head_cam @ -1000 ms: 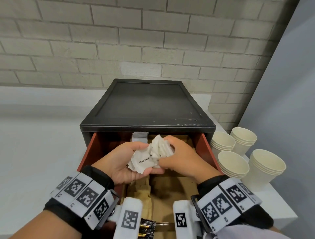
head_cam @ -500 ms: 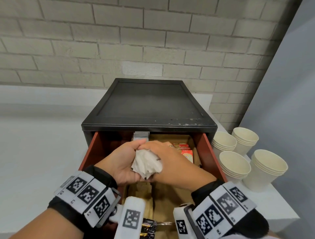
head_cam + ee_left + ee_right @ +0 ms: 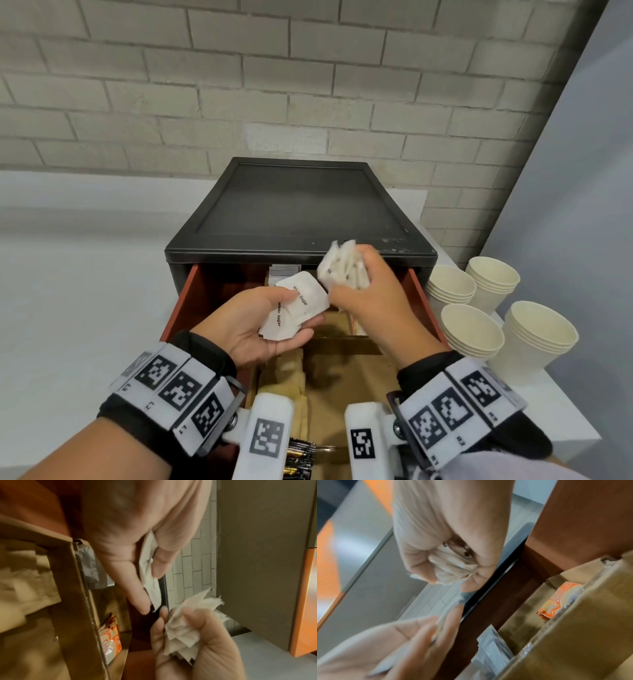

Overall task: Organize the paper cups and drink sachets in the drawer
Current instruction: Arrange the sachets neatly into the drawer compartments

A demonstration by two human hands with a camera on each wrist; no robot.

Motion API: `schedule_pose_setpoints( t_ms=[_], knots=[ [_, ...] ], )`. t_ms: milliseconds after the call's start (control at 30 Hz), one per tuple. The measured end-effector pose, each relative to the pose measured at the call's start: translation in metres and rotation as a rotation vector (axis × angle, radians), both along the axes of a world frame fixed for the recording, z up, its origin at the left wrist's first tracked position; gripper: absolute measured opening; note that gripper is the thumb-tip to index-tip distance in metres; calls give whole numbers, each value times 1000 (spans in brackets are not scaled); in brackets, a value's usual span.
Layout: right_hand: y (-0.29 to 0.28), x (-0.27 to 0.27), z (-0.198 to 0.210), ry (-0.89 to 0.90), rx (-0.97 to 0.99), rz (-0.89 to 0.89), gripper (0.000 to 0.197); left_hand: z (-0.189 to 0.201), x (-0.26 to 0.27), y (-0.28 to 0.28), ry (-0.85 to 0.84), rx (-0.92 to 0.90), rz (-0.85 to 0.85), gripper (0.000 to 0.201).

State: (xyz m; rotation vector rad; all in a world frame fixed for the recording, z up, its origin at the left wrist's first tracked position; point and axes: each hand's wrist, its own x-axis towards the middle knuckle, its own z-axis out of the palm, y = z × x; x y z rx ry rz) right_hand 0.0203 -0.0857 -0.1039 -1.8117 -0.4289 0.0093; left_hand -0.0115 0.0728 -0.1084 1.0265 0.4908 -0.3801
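- Left hand (image 3: 260, 322) palm-up over the open drawer (image 3: 181, 308), thumb pinning a few flat white sugar sachets (image 3: 294, 310) against the fingers.
- Right hand (image 3: 368, 298) just beside, fist closed round a crumpled bunch of sachets (image 3: 344, 270), raised near the black cabinet top (image 3: 301, 209).
- Sorting only partly done, by the look: grey packets (image 3: 282, 272) upright at the back of a cardboard divider (image 3: 342, 346), orange coffee sachets (image 3: 110, 646) in the next compartment, both handfuls of sugar not yet placed.
- Paper cups (image 3: 493, 315) in four stacks on the white counter (image 3: 68, 308) right of the drawer, none inside.
- Likely hindrances: both hands full, narrow compartments, cups well apart from any free hand.
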Motion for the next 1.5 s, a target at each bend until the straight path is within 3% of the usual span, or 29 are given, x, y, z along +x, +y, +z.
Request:
schedule_pose_setpoints(
  t_ms=[133, 233, 400, 700, 967, 1100, 1233, 1367, 1500],
  knots=[
    [-5, 4, -4, 187, -22, -44, 67, -2, 1, 1, -14, 28, 51, 31],
    [2, 1, -10, 180, -146, 55, 69, 0, -3, -2, -19, -14, -51, 26],
    [9, -1, -19, 123, -369, 117, 91, 0, -5, -3, -66, -67, -228, 43],
    [2, -8, -9, 94, -496, 347, 82, -2, -5, 0, -44, -69, -283, 42],
    [3, -7, -9, -60, -650, 361, 77, 2, -5, -2, 19, 17, -182, 28],
    [6, -5, -9, -33, -548, 265, 59, 4, -6, 0, -32, -4, -164, 26],
    [2, -1, -1, 227, -304, 146, 48, 3, -4, 2, -94, -13, -119, 33],
    [-1, -2, 0, 502, -13, 193, 34, -4, -2, -6, -105, 3, -92, 40],
    [7, -5, -7, 553, -49, 205, 31, -9, -5, -21, -112, -79, -187, 52]
  ],
)
